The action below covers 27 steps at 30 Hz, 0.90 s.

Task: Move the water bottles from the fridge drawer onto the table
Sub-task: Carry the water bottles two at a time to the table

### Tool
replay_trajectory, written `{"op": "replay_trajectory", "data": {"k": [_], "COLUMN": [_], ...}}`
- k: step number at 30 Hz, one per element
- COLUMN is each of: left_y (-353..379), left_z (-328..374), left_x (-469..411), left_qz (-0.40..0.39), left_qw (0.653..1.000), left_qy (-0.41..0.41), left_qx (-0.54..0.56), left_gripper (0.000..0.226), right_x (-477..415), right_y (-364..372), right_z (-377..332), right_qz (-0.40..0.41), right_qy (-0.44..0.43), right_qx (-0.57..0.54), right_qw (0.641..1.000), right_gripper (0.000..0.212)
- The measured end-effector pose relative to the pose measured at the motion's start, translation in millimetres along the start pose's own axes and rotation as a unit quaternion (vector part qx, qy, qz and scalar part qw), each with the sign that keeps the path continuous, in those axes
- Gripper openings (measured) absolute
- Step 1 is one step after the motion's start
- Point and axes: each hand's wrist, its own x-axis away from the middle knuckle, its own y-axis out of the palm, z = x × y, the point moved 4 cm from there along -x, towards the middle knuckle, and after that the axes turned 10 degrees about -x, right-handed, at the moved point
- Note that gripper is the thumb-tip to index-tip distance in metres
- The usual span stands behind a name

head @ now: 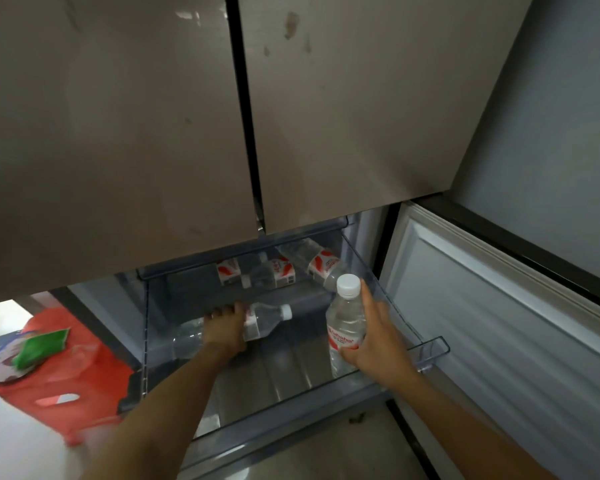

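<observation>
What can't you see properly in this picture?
- Head view: the table is out of frame.
- Bottles at the drawer's back: the fridge doors hide part of them, so no sure count.
- Lying bottle: the left hand covers its middle.

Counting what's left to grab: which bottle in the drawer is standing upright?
Only the water bottle in the right hand, white cap up at the drawer's right side. The left hand grips one lying flat; the rest lie farther back.
</observation>
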Motion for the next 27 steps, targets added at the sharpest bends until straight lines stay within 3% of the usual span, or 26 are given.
{"op": "replay_trajectory", "data": {"k": [4,8,12,21,27], "left_y": [-2,-13,-34,-76,-86], "left_z": [-2,0,-2,9,-1], "left_x": [8,21,38,110,133], "left_qz": [-0.026,-0.003,0.04,0.157,0.225], "left_qw": [0.999,0.999,0.986,0.862,0.808], "left_qy": [0.025,0.044,0.036,0.07,0.017], "left_qx": [0.021,0.027,0.159,0.476,0.544], "left_gripper": [0.083,0.081,0.075,0.072,0.075], "right_x": [3,1,0,4,7], "right_y": [1,-1,-2,-2,-5], "right_z": [1,0,1,0,-5], "right_qz": [-0.003,-0.003,-0.001,0.018,0.016], "right_qy": [-0.011,-0.012,-0.014,-0.015,-0.017], "right_qx": [0.01,0.005,0.01,-0.01,-0.035], "right_qw": [1.0,1.0,1.0,1.0,0.999], "right_gripper": [0.112,0.112,0.113,0.107,0.103]}}
